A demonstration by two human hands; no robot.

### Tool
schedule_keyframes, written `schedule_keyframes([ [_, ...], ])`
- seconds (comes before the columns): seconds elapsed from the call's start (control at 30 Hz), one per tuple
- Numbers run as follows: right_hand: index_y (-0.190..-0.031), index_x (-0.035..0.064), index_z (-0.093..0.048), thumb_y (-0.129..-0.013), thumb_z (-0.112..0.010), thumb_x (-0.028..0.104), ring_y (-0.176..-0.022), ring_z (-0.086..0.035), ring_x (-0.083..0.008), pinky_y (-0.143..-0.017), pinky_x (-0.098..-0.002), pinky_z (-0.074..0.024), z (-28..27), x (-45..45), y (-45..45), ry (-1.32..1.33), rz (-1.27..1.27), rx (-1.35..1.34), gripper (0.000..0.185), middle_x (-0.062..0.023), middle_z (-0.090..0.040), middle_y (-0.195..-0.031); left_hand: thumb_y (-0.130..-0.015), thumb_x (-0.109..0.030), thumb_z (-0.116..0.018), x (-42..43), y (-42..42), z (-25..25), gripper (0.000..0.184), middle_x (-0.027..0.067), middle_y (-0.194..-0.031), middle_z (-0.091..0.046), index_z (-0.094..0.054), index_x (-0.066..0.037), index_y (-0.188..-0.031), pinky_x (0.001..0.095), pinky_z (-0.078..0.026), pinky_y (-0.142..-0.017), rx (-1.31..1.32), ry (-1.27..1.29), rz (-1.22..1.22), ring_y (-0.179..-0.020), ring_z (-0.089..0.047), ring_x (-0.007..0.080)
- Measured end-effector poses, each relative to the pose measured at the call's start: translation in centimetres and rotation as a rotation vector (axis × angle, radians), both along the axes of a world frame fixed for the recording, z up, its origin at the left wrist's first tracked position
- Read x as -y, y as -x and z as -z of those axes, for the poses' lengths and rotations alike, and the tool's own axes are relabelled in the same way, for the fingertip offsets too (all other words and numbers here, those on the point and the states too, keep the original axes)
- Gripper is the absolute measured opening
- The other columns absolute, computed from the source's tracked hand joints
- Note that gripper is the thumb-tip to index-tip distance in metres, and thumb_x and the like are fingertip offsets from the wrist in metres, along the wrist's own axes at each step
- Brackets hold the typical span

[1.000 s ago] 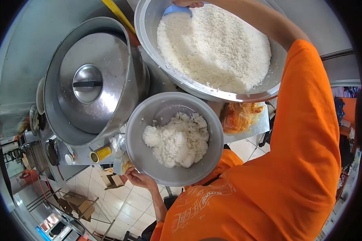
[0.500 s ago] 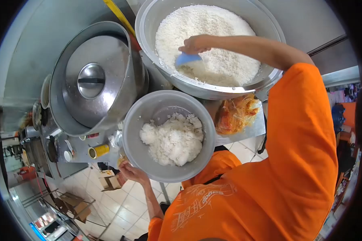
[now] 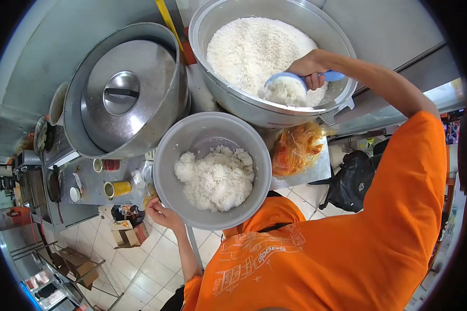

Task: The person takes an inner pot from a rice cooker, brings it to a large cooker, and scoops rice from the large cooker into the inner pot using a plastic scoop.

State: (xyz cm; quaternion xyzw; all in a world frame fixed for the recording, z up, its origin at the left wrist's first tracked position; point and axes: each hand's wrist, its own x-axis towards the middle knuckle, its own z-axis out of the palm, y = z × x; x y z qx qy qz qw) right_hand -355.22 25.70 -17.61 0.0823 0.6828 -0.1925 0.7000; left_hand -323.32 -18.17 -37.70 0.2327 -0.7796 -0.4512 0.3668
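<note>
My right hand [image 3: 310,69] is closed around the handle of a blue scoop [image 3: 333,76] over the large metal pot [image 3: 213,72]. White rice fills the scoop, and more rice [image 3: 254,49] lies in the pot. Below it stands a grey bowl [image 3: 163,150] with a clumped mound of rice [image 3: 218,179] inside. At the bowl's lower left rim is my left hand [image 3: 163,213], its fingers bent near the rim and a small plastic bag [image 3: 149,194]; whether they grip either is unclear.
A big pot with a sunken metal lid [image 3: 101,109] stands at the left. A yellow can [image 3: 118,188] and a white-lidded jar [image 3: 75,194] are on the counter. Right of the bowl lies a plastic bag of orange food [image 3: 296,150]. A black bag [image 3: 353,179] is further right.
My right hand has moved right and toward the pot's near edge, and the scoop now shows a heap of rice. My left hand stays beside the bowl. The view has shifted somewhat.
</note>
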Motion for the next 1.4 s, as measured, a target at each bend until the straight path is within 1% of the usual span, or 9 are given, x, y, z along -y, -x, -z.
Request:
schedule_keyframes([
  [0.2, -0.062, 0.0148, -0.048, -0.097, -0.031, 0.062, -0.037, -0.019, -0.0008, -0.034, -0.0183, -0.0151, -8.7, 4.3, -6.5, 0.299, 0.337, -0.516, 0.061, 0.0081, -0.024, -0.047, -0.098, 0.000, -0.038, -0.1, -0.1, -0.4, 0.012, 0.0065, -0.091, -0.049, -0.050, 0.000, -0.095, 0.0268, -0.040, -0.076, -0.016, -0.038, 0.000, -0.083, -0.047, 0.0158],
  [0.23, -0.074, 0.0090, -0.059, -0.097, -0.028, 0.064, -0.042, -0.031, -0.0058, -0.037, -0.0221, -0.0264, -9.8, 6.2, -8.6, 0.240, 0.274, -0.779, 0.067, 0.0044, -0.031, -0.050, -0.099, -0.001, -0.038, 0.2, -0.3, -0.2, 0.013, 0.0069, -0.092, -0.049, -0.050, 0.000, -0.096, 0.0272, -0.041, -0.077, 0.010, -0.007, 0.009, -0.083, -0.047, 0.0162],
  [0.33, -0.119, 0.0011, -0.057, -0.101, -0.042, 0.043, -0.079, -0.062, -0.0247, -0.080, -0.0377, -0.0489, -6.2, 10.5, -14.1, 0.720, 0.281, -1.071, 0.048, -0.0139, -0.062, -0.079, -0.101, -0.004, -0.038, 0.0, -0.3, 0.2, 0.014, 0.0081, -0.094, -0.051, -0.051, 0.001, -0.098, 0.0291, -0.042, -0.081, 0.034, 0.006, 0.007, -0.087, -0.050, 0.0177],
  [0.43, -0.096, 0.0004, -0.054, -0.096, -0.056, 0.039, -0.052, -0.058, -0.0357, -0.047, -0.0435, -0.0431, 2.3, 14.8, -18.6, 0.833, 0.008, -1.346, 0.038, -0.0215, -0.058, -0.065, -0.103, -0.010, -0.040, -0.3, 0.1, -0.4, 0.017, 0.0099, -0.099, -0.055, -0.053, 0.002, -0.101, 0.0315, -0.043, -0.086, 0.019, -0.027, -0.056, -0.093, -0.052, 0.0194],
  [0.57, -0.093, 0.0001, -0.051, -0.095, -0.054, 0.044, -0.062, -0.060, -0.0434, -0.056, -0.0513, -0.0467, 0.7, 16.0, -18.4, 0.870, -0.015, -1.282, 0.044, -0.0233, -0.058, -0.063, -0.104, -0.018, -0.044, -1.3, 0.1, -1.9, 0.023, 0.0122, -0.107, -0.057, -0.054, 0.002, -0.106, 0.0343, -0.043, -0.089, 0.028, -0.021, -0.099, -0.099, -0.054, 0.0209],
  [0.73, -0.090, 0.0017, -0.060, -0.098, -0.046, 0.047, -0.053, -0.062, -0.0336, -0.055, -0.0424, -0.0495, -6.7, 11.5, -10.8, 0.511, -0.128, -1.695, 0.048, -0.0177, -0.059, -0.059, -0.105, -0.030, -0.039, -3.7, -3.2, -1.4, 0.036, 0.0092, -0.097, -0.052, -0.050, 0.003, -0.095, 0.0363, -0.042, -0.084, 0.161, -0.210, -0.215, -0.090, -0.049, 0.0191],
  [0.93, -0.088, -0.0033, -0.069, -0.097, -0.033, 0.060, -0.078, -0.066, -0.0386, -0.080, -0.0469, -0.0492, -1.0, 2.2, 8.8, -0.096, -0.080, -1.581, 0.074, -0.0259, -0.067, -0.086, -0.104, -0.033, -0.040, -7.8, -3.0, -2.8, 0.038, 0.0042, -0.086, -0.040, -0.045, 0.000, -0.086, 0.0319, -0.036, -0.077, 0.089, -0.705, -0.303, -0.081, -0.040, 0.0165],
  [1.17, -0.119, 0.0048, -0.064, -0.097, -0.034, 0.057, -0.106, -0.062, -0.0372, -0.089, -0.0490, -0.0475, 6.5, 0.9, 21.0, -0.244, -0.319, -1.461, 0.064, -0.0200, -0.066, -0.113, -0.102, -0.028, -0.047, -6.9, -3.4, -1.9, 0.044, 0.0023, -0.081, -0.031, -0.038, -0.003, -0.068, 0.0321, -0.034, -0.071, 0.292, -0.107, -0.298, -0.074, -0.034, 0.0141],
  [1.4, -0.111, -0.0036, -0.059, -0.100, -0.029, 0.055, -0.064, -0.056, -0.0274, -0.055, -0.0456, -0.0431, 8.3, 4.3, 18.2, -0.270, -0.237, -1.125, 0.066, -0.0174, -0.060, -0.078, -0.098, -0.021, -0.055, -7.4, -2.8, -2.1, 0.048, 0.0017, -0.078, -0.025, -0.026, -0.006, -0.064, 0.0327, -0.031, -0.064, 0.299, -0.025, -0.370, -0.068, -0.031, 0.0149],
])
